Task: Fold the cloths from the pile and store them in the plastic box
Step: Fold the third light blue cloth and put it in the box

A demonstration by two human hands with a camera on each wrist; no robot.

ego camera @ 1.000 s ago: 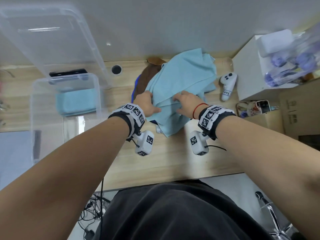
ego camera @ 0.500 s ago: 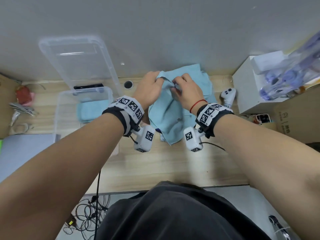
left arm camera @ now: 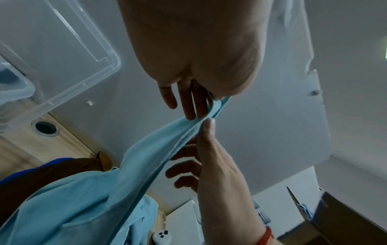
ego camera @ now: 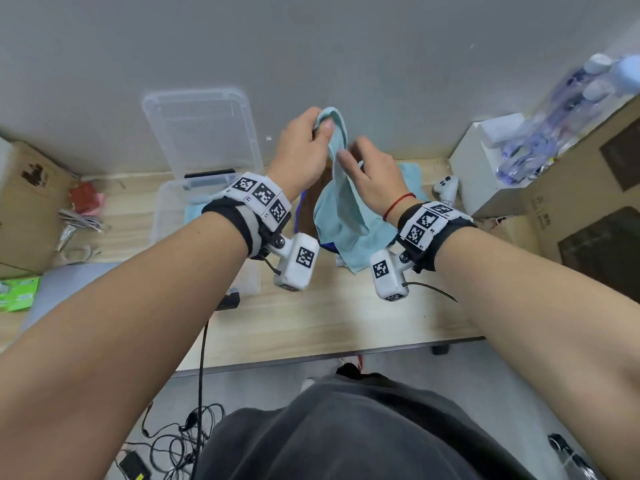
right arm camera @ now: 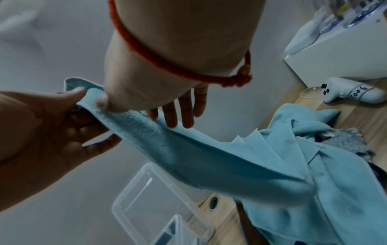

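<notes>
With left hand (ego camera: 300, 152) pinching the light-blue cloth (ego camera: 341, 216) corner above the pile (ego camera: 408, 174), slide right hand's (ego camera: 372, 178) pinch along the hem, pulling taut before folding toward the plastic box (ego camera: 166, 216).

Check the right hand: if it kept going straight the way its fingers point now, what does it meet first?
Probably the left hand. The right hand pinches the light blue cloth just below it, fingers aimed up and toward it. Past that is only the grey wall; depth is unclear.
</notes>
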